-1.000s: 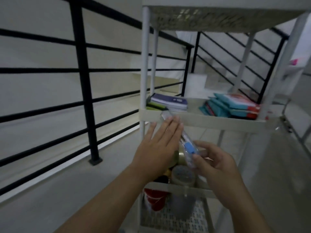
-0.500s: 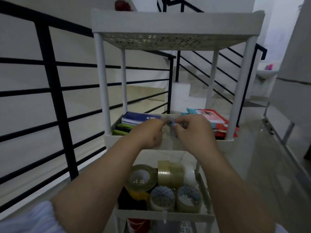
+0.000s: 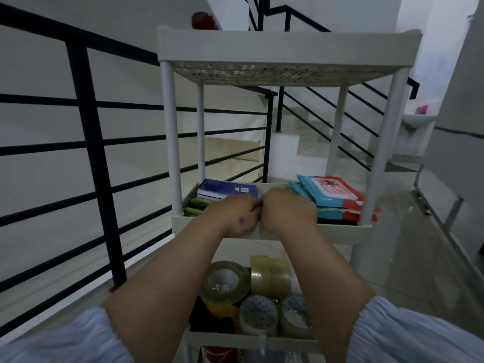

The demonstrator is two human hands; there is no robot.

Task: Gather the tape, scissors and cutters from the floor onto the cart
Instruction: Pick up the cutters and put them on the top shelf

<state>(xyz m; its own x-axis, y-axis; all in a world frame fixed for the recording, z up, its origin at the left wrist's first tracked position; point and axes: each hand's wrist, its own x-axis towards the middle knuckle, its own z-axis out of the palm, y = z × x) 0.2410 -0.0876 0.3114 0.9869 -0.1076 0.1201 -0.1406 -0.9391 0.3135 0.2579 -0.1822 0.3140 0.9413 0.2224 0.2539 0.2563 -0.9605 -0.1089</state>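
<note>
The white cart (image 3: 340, 233) stands in front of me with three tiers in view. My left hand (image 3: 234, 216) and my right hand (image 3: 289, 213) meet over the front of the middle tier, knuckles up and fingers curled down. The clear blue cutter they held earlier is hidden under them. Green-handled tools (image 3: 195, 206) lie at the left of that tier. On the tier below sit several tape rolls: a clear one (image 3: 226, 281), a double one (image 3: 269, 275) and two smaller ones (image 3: 258, 315).
A blue notebook (image 3: 227, 189) and a stack of teal and red packs (image 3: 330, 195) share the middle tier. The top tier (image 3: 288, 48) overhangs my hands. A black railing (image 3: 89, 127) runs along the left, and stairs rise behind the cart.
My hands rose from the tape tier to the middle tier with the cutter. Since half a second ago they have closed together and the cutter has gone out of sight.
</note>
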